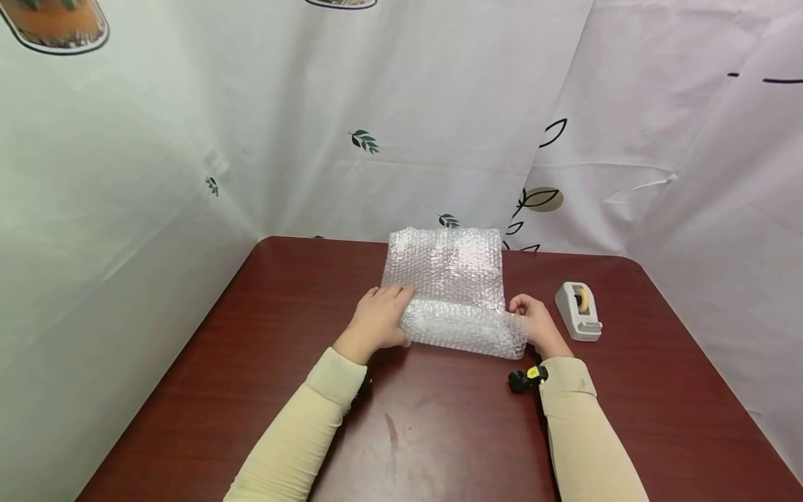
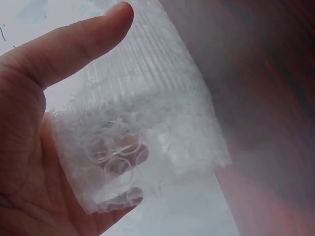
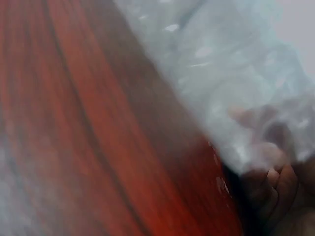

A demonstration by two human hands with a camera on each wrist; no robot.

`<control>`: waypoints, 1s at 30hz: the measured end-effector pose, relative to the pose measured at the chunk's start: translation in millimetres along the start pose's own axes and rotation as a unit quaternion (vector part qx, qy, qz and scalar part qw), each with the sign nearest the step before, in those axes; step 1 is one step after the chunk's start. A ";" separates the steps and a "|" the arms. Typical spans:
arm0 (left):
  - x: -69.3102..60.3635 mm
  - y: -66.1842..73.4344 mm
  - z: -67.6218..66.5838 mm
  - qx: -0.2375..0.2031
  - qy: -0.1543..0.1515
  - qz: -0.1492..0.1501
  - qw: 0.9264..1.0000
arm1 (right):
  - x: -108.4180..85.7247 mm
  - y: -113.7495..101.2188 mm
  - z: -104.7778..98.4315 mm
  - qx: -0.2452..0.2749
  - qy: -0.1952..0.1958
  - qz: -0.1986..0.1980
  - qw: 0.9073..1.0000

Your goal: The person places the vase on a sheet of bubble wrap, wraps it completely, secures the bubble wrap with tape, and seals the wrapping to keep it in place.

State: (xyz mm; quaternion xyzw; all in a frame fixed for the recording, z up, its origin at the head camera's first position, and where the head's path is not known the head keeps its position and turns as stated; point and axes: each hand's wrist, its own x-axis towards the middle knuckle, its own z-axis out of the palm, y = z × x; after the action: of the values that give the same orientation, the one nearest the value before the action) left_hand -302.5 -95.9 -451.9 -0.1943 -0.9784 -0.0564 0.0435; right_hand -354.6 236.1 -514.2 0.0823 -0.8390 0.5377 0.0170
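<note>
A sheet of clear bubble wrap [image 1: 445, 265] lies at the far side of the table, its near part folded or rolled into a thick band. My left hand [image 1: 379, 317] grips the left end of that band; in the left wrist view, the thumb [image 2: 83, 46] is on one side and fingertips show through the plastic. At the band's right end, my right hand [image 1: 533, 324] holds the edge with curled fingers. The right wrist view is blurred, with the bubble wrap [image 3: 211, 64] partly covering the fingers. Whether anything lies inside the band cannot be told.
A white tape dispenser [image 1: 577, 312] with a yellowish roll stands to the right of my right hand. The dark red table [image 1: 263, 362] meets white printed curtains [image 1: 439, 139] at its back and sides. A black wrist camera [image 1: 527, 378] is at the right cuff.
</note>
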 end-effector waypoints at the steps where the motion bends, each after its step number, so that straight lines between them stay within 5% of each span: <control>1: 0.1 0.0 -0.3 -0.001 -0.002 0.001 1.000 | 0.1 0.3 -0.5 -0.002 -0.006 0.000 1.000; 22: -4.1 -1.3 -11.9 -0.061 -0.048 -0.012 0.997 | 1.3 -0.1 -4.5 0.012 -0.075 -0.010 0.997; 30: -1.7 -5.7 -9.3 -0.079 -0.063 -0.018 0.995 | 0.1 0.1 -3.7 -0.039 -0.071 -0.021 0.997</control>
State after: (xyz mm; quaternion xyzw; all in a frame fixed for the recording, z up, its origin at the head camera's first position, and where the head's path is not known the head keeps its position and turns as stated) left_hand -302.5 -103.0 -443.4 -0.1825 -0.9750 -0.1217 -0.0347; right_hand -354.9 239.5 -512.8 0.1369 -0.8563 0.4973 -0.0281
